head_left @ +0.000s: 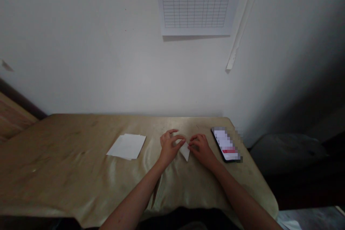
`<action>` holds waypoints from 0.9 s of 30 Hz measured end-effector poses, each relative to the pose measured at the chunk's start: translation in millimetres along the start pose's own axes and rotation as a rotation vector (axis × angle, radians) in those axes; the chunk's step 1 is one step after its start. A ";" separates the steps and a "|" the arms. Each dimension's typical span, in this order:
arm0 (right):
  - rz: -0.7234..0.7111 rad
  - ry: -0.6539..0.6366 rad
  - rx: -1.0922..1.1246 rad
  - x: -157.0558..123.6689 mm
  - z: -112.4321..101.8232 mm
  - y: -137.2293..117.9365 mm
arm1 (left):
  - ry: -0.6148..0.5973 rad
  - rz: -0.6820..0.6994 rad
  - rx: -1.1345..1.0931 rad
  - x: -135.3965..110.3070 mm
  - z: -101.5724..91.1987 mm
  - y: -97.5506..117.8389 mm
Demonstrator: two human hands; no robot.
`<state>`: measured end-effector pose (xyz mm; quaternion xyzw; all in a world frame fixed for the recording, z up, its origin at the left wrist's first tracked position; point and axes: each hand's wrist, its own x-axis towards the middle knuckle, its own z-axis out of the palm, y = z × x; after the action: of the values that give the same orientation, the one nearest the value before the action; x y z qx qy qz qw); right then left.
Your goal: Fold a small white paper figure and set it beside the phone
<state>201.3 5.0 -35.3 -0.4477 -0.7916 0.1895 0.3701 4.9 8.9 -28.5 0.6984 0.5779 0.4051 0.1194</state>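
Note:
Between my two hands is a small folded piece of white paper (185, 152), with one pointed corner toward me. My left hand (170, 144) pinches its upper left side between thumb and forefinger, the other fingers curled loosely behind. My right hand (199, 146) has its fingertips closed at the paper's right edge. Parts of the paper are hidden behind the fingers. To the left of my hands lies a loose stack of white paper sheets (126, 146), its edges not quite lined up.
A phone (225, 145) with a lit, blurred screen lies right of my right hand. Wrinkled gold cloth (81, 172) covers the table. Behind it stands a white wall with a printed grid sheet (196, 3) and a hanging white strip (239, 32). Wooden furniture (13, 116) is at far left.

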 end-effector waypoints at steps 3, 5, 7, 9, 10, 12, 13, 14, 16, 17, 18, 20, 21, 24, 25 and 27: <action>0.033 0.007 -0.020 1.4 -4.1 2.7 | -0.043 -0.015 0.039 1.3 -4.0 -1.9; 0.065 0.025 -0.035 2.5 -7.0 6.5 | -0.075 -0.026 0.050 2.4 -7.7 -4.8; 0.097 0.034 -0.046 3.3 -8.8 10.9 | -0.114 -0.027 0.057 3.0 -11.2 -7.9; 0.114 0.036 -0.051 3.4 -9.3 14.5 | -0.149 -0.025 0.066 2.8 -13.4 -9.8; 0.117 0.037 -0.051 3.3 -9.1 15.5 | -0.163 -0.026 0.072 2.6 -14.1 -10.0; 0.113 0.036 -0.050 2.7 -8.1 15.7 | -0.195 -0.031 0.084 1.9 -14.6 -8.8; 0.110 0.035 -0.051 2.3 -7.5 15.1 | -0.213 -0.034 0.090 1.5 -14.7 -7.5; 0.107 0.033 -0.055 2.0 -7.0 14.1 | -0.232 -0.036 0.096 1.2 -14.9 -6.1; 0.106 0.026 -0.067 1.5 -6.3 11.8 | -0.266 -0.044 0.107 0.8 -15.3 -3.5; 0.107 0.021 -0.072 1.4 -6.0 10.9 | -0.281 -0.050 0.113 0.6 -15.5 -2.5; 0.108 0.018 -0.078 1.2 -5.9 10.3 | -0.292 -0.055 0.118 0.3 -15.6 -1.9; 0.109 0.014 -0.087 0.9 -5.5 10.0 | -0.309 -0.057 0.125 -0.6 -15.2 -1.5; 0.109 0.015 -0.092 0.7 -5.2 10.3 | -0.314 -0.053 0.129 -1.2 -14.7 -1.5; 0.109 0.015 -0.105 0.5 -4.1 12.1 | -0.320 -0.040 0.137 -3.4 -12.4 -1.5; 0.109 0.011 -0.108 0.5 -3.8 12.8 | -0.319 -0.041 0.138 -4.0 -11.7 -1.2; 0.111 0.000 -0.113 0.5 -3.1 13.8 | -0.318 -0.044 0.136 -5.0 -10.6 0.0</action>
<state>211.3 12.6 -41.8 -0.5110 -0.7750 0.1646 0.3334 -2.6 1.2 -23.9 0.7473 0.5930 0.2468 0.1706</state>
